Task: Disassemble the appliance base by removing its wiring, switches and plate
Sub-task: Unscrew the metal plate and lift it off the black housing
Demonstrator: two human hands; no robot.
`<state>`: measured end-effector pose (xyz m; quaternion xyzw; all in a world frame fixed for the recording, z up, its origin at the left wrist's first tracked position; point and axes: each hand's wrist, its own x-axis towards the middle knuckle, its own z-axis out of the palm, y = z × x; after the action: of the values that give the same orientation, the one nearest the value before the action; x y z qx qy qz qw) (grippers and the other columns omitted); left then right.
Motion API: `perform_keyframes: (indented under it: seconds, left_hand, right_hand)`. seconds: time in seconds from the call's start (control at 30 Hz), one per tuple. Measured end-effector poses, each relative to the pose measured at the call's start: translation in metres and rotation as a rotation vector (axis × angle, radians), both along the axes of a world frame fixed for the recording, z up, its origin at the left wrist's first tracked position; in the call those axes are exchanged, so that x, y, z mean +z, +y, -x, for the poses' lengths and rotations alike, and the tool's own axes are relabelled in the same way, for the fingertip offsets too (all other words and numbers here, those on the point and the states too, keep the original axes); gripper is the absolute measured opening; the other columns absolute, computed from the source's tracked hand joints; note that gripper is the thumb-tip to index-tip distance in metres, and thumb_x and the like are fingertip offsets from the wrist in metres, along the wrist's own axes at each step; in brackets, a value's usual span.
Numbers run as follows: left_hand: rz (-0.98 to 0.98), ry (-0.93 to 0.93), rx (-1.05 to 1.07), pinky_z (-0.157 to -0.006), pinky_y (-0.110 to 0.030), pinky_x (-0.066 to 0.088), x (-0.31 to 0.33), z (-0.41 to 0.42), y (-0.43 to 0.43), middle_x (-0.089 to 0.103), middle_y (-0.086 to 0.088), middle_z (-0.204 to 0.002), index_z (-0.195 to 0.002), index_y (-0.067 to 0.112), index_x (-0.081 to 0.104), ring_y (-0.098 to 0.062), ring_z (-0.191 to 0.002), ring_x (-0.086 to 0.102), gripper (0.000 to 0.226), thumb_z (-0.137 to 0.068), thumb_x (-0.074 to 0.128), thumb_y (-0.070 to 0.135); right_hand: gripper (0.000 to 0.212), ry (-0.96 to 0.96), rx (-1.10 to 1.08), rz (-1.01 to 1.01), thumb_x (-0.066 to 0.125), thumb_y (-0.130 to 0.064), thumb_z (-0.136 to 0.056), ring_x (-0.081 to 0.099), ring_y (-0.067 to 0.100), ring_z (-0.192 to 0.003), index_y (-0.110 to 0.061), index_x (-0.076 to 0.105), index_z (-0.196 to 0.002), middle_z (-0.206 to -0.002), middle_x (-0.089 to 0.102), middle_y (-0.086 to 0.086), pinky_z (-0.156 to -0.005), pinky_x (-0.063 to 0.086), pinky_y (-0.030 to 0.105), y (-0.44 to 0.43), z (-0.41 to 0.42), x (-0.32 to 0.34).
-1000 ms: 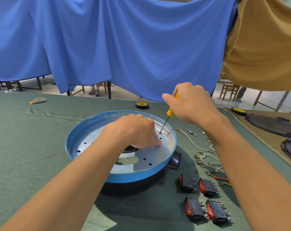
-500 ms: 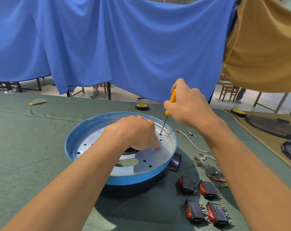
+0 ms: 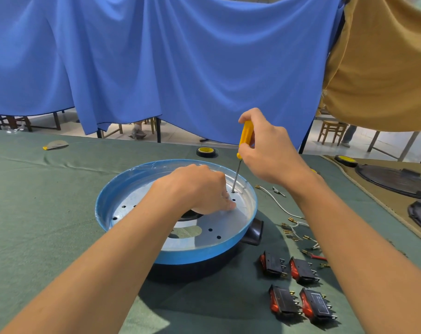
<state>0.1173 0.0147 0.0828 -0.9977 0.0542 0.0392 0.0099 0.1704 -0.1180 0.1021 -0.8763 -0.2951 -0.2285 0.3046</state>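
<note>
Appliance base sits centre on green cloth. Right hand grips yellow screwdriver, tip at a hole in the metal plate. Left hand curled, fingertips on plate; can't tell if it pinches anything.

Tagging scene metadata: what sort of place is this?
Probably a makeshift workshop or recording hall: a cloth-covered worktable, hung blue sheets as partitions, and removed switches and wires laid out beside the appliance base.
</note>
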Motion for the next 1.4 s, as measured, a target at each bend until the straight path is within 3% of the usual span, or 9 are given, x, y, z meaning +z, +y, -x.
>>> perform_keyframes:
  seconds: [0.13,0.3,0.47,0.6,0.7,0.93,1.13,1.27,1.4]
  left_hand:
    - [-0.001,-0.007,-0.009,-0.080,-0.032,0.043,0.000,0.000,0.000,0.059,0.004,-0.130,-0.130,0.039,0.059,-0.020,-0.106,0.055,0.046,-0.092,0.046,0.061]
    - [0.007,-0.031,-0.007,-0.083,-0.035,0.045,-0.002,-0.001,0.003,0.059,0.004,-0.130,-0.127,0.042,0.060,-0.023,-0.108,0.055,0.045,-0.090,0.047,0.064]
    - [0.009,-0.020,-0.018,-0.076,-0.031,0.040,-0.004,-0.002,0.002,0.060,0.005,-0.130,-0.129,0.038,0.060,-0.021,-0.106,0.057,0.047,-0.091,0.047,0.062]
    - [0.011,-0.028,-0.025,-0.076,-0.031,0.041,-0.005,-0.003,0.004,0.060,0.005,-0.130,-0.129,0.038,0.060,-0.020,-0.105,0.057,0.047,-0.091,0.047,0.062]
    - [0.023,-0.035,-0.028,-0.078,-0.031,0.044,-0.006,-0.004,0.005,0.060,0.005,-0.129,-0.128,0.039,0.060,-0.021,-0.104,0.057,0.047,-0.090,0.047,0.063]
    - [0.023,-0.014,-0.028,-0.077,-0.029,0.041,-0.004,-0.004,0.003,0.060,0.004,-0.131,-0.131,0.037,0.059,-0.020,-0.107,0.057,0.047,-0.092,0.047,0.060]
    - [0.033,-0.018,-0.026,-0.076,-0.030,0.041,-0.004,-0.003,0.004,0.060,0.004,-0.129,-0.129,0.038,0.060,-0.019,-0.101,0.056,0.046,-0.091,0.047,0.061]
    - [0.029,-0.017,-0.025,-0.076,-0.030,0.042,-0.004,-0.003,0.004,0.061,0.004,-0.129,-0.129,0.037,0.060,-0.019,-0.101,0.056,0.046,-0.091,0.047,0.061]
    - [0.025,-0.022,-0.026,-0.080,-0.031,0.046,-0.003,-0.004,0.004,0.061,0.004,-0.129,-0.129,0.037,0.060,-0.020,-0.104,0.057,0.047,-0.091,0.048,0.061]
  right_hand:
    - [0.039,0.068,0.090,-0.100,0.050,-0.004,-0.084,0.063,0.029,-0.083,-0.029,0.050,-0.113,-0.086,0.062,0.009,-0.076,0.053,0.041,0.003,0.004,0.003]
    - [0.019,-0.058,0.102,-0.139,0.060,-0.033,-0.092,0.054,0.024,-0.073,-0.026,0.043,-0.097,-0.071,0.055,0.004,-0.062,0.043,0.034,0.010,0.003,-0.006]
    - [0.022,-0.157,0.012,-0.080,0.046,-0.008,-0.092,0.049,0.027,-0.063,-0.020,0.029,-0.101,-0.065,0.043,-0.001,-0.057,0.032,0.036,0.011,0.003,-0.010]
    - [0.026,-0.158,-0.029,-0.084,0.049,-0.009,-0.092,0.050,0.024,-0.065,-0.020,0.028,-0.102,-0.072,0.045,0.000,-0.058,0.035,0.036,0.008,0.002,-0.007]
    - [0.023,-0.180,-0.066,-0.080,0.054,-0.011,-0.091,0.051,0.026,-0.078,-0.017,0.038,-0.107,-0.093,0.046,0.001,-0.068,0.040,0.036,0.005,0.001,-0.005]
    - [0.029,-0.145,-0.057,-0.107,0.058,-0.013,-0.092,0.054,0.029,-0.073,-0.014,0.035,-0.108,-0.070,0.043,-0.004,-0.063,0.039,0.038,0.008,0.004,-0.006]
    - [0.027,-0.165,-0.098,-0.058,0.061,-0.011,-0.090,0.050,0.024,-0.091,-0.012,0.053,-0.117,-0.099,0.051,0.003,-0.076,0.035,0.030,0.004,0.002,0.001]
    - [0.038,-0.093,-0.051,-0.091,0.053,-0.003,-0.088,0.054,0.030,-0.098,-0.009,0.046,-0.125,-0.108,0.060,0.009,-0.084,0.046,0.042,0.004,0.005,0.002]
    - [0.026,-0.108,-0.044,-0.070,0.054,-0.009,-0.089,0.055,0.029,-0.091,-0.010,0.052,-0.114,-0.088,0.057,0.003,-0.077,0.047,0.039,0.005,0.003,0.003]
